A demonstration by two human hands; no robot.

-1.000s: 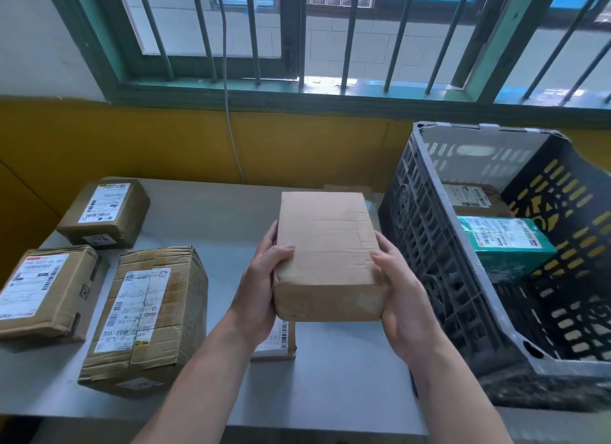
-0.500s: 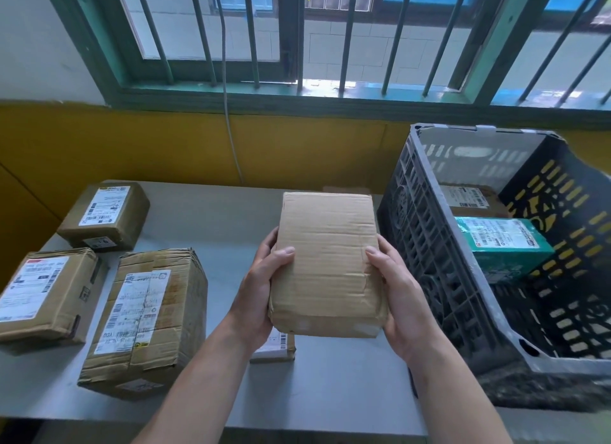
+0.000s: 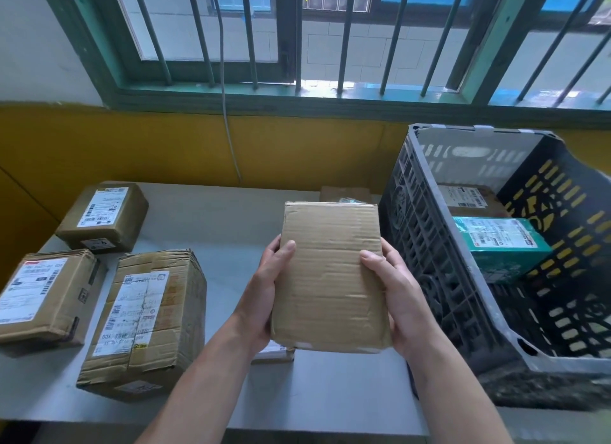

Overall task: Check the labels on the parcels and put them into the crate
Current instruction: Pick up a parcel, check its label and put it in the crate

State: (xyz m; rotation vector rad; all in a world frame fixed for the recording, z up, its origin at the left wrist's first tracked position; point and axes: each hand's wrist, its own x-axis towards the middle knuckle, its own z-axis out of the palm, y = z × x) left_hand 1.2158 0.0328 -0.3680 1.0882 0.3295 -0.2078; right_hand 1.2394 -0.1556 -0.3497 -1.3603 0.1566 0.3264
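While the left grip (image 3: 264, 294) and right grip (image 3: 396, 298) clasp the long sides of a plain brown parcel (image 3: 330, 278) (thumbs curled over its upper face), it hangs above the bench (image 3: 215, 218) at centre, the grey crate (image 3: 426, 261) standing just beside it at three o'clock with a green box (image 3: 502, 245) inside.
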